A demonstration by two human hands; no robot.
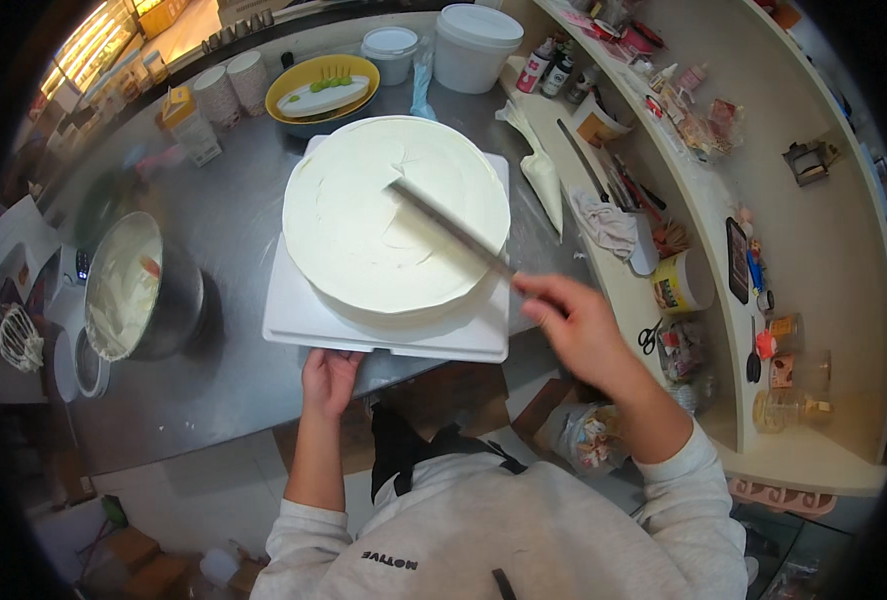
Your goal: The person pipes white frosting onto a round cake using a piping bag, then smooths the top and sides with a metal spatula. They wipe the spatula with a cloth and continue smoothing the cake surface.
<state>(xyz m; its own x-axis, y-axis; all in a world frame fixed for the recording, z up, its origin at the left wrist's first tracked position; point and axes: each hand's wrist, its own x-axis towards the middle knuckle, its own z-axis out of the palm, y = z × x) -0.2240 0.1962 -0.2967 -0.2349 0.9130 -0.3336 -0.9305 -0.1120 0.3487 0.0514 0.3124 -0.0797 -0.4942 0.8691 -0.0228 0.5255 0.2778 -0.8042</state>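
Note:
A round cake covered in white cream (395, 225) stands on a white square cake board (323, 322). My right hand (575, 322) grips the handle of a long metal icing spatula (451, 225), whose blade reaches over the top of the cake from the lower right. Faint ridges mark the cream near the blade's tip. My left hand (331, 379) is under the near edge of the board, palm up; its fingertips are hidden beneath it. Left of the board, a metal mixing bowl (181, 315) leans towards the left with white cream inside.
A filled piping bag (541, 169) lies right of the cake, beside shelves with tools and jars. Behind stand a yellow bowl (275, 94), lidded white tubs (477, 56) and stacked paper cups (218, 97). A cream-coated whisk (22, 341) is at the far left.

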